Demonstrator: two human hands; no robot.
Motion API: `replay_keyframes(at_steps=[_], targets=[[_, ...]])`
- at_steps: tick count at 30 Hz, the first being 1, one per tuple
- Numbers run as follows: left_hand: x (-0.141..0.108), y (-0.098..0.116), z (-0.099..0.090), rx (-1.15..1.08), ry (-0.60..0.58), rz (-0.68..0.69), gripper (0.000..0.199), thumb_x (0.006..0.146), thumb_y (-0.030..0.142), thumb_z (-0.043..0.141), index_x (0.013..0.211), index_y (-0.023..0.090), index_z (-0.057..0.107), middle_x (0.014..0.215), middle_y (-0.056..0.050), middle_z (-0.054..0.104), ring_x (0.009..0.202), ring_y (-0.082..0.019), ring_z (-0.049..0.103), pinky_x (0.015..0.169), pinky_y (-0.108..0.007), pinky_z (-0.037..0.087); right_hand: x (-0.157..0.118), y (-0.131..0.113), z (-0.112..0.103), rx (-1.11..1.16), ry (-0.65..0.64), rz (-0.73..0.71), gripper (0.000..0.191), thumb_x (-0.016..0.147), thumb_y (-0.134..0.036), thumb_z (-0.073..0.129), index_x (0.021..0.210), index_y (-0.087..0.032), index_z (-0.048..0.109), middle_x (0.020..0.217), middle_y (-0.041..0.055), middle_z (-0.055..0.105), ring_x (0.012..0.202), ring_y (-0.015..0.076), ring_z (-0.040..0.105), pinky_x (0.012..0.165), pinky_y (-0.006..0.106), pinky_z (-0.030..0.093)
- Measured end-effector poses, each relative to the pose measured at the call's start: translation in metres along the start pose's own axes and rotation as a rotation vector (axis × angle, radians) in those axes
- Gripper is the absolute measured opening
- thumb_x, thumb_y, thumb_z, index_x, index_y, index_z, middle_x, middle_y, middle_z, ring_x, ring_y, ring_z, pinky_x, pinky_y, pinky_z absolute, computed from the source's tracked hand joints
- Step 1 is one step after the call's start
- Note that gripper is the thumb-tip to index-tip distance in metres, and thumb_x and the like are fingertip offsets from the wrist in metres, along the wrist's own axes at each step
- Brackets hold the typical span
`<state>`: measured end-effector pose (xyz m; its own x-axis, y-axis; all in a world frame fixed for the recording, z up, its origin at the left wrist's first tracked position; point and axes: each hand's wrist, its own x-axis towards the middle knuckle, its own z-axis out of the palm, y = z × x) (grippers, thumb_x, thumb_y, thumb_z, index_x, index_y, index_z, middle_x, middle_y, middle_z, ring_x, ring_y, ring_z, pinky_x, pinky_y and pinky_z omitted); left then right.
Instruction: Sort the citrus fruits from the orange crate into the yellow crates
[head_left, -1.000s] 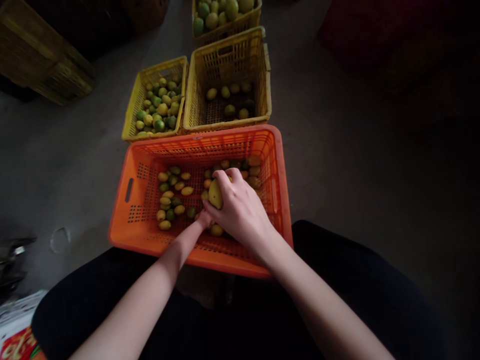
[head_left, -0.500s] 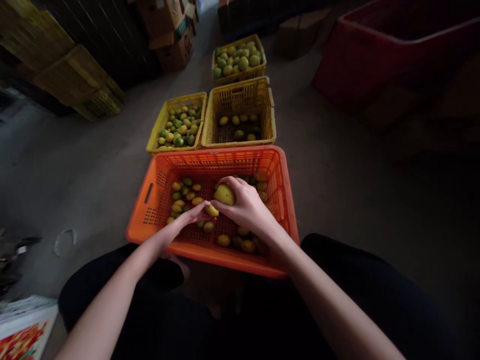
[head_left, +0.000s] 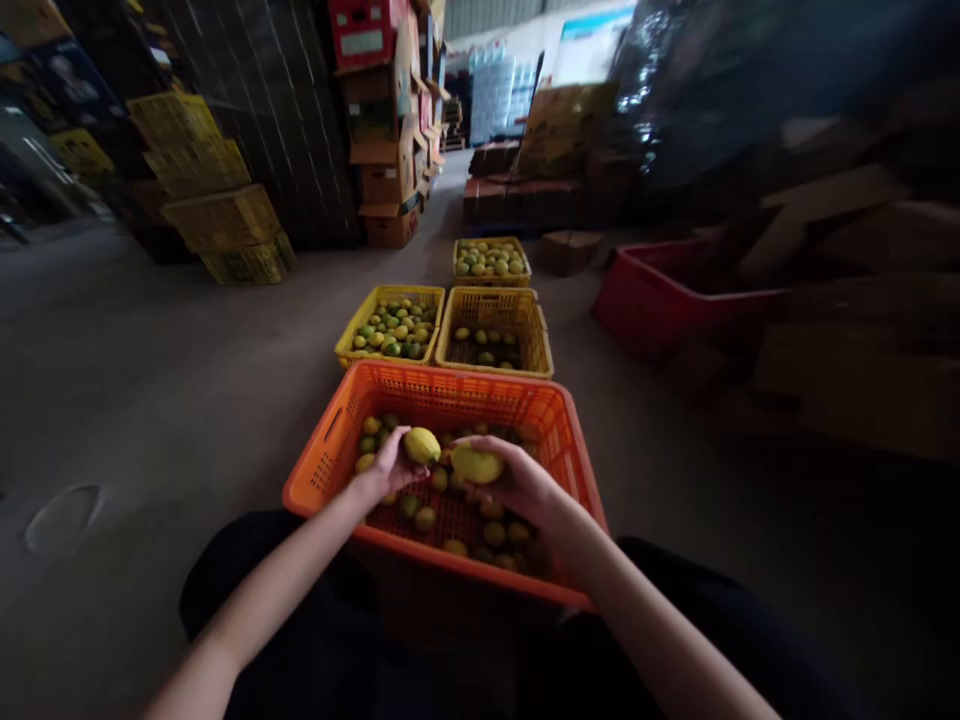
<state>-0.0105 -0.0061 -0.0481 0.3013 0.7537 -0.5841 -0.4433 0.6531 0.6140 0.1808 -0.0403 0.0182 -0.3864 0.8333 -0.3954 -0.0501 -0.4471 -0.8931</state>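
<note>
Ideally, I'd see the left hand (head_left: 393, 464), cradling 1 oval yellow fruit (head_left: 422, 446), and the right hand (head_left: 526, 484), curled round 1 plump yellow-green fruit (head_left: 477, 464), press only lightly above the rectangular orange plastic crate (head_left: 312, 480).

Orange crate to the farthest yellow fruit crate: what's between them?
A fuller yellow crate and, on its right, a sparser yellow crate, both seen in the head view.

Warehouse: concrete floor (head_left: 225, 370), stacked cardboard boxes (head_left: 386, 185), piled yellow crates (head_left: 225, 215), wrapped pallet goods (head_left: 501, 92).
</note>
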Motion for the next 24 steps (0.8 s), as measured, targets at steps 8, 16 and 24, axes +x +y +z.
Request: replay_keyframes(at_steps=[8,16,24], targets=[[-0.02,-0.003,0.008,-0.298,-0.193,0.045,0.024,0.087,0.03,0.046,0.089,0.011,0.059,0.078,-0.007,0.067,0.061,-0.012,0.062,0.077,-0.032,0.052,0.012,0.014,-0.018,0.118,-0.058,-0.019,0.029,0.078,-0.034,0.046,0.101,-0.018,0.053,0.076,0.0028,0.062,0.054,0.0113,0.054,0.044,0.02,0.038],[-0.012,-0.016,0.015,-0.332,-0.091,0.097,0.018,0.076,0.021,0.065,0.091,0.009,0.062,0.082,-0.007,0.067,0.069,-0.012,0.063,0.06,-0.019,0.05,0.037,0.036,-0.028,0.477,0.155,0.152,0.034,0.079,-0.051,0.051,0.075,-0.018,0.057,0.062,0.0031,0.064,0.048,0.0117,0.057,0.036,0.018,0.04],[-0.016,-0.005,0.031,-0.351,-0.186,0.032,0.027,0.081,0.025,0.046,0.097,0.008,0.061,0.087,-0.014,0.067,0.08,-0.021,0.066,0.071,-0.03,0.053,0.034,0.037,-0.039,0.758,0.159,-0.096,0.02,0.065,-0.018,0.068,0.084,-0.019,0.061,0.082,0.0002,0.07,0.077,0.016,0.066,0.071,0.029,0.057]])
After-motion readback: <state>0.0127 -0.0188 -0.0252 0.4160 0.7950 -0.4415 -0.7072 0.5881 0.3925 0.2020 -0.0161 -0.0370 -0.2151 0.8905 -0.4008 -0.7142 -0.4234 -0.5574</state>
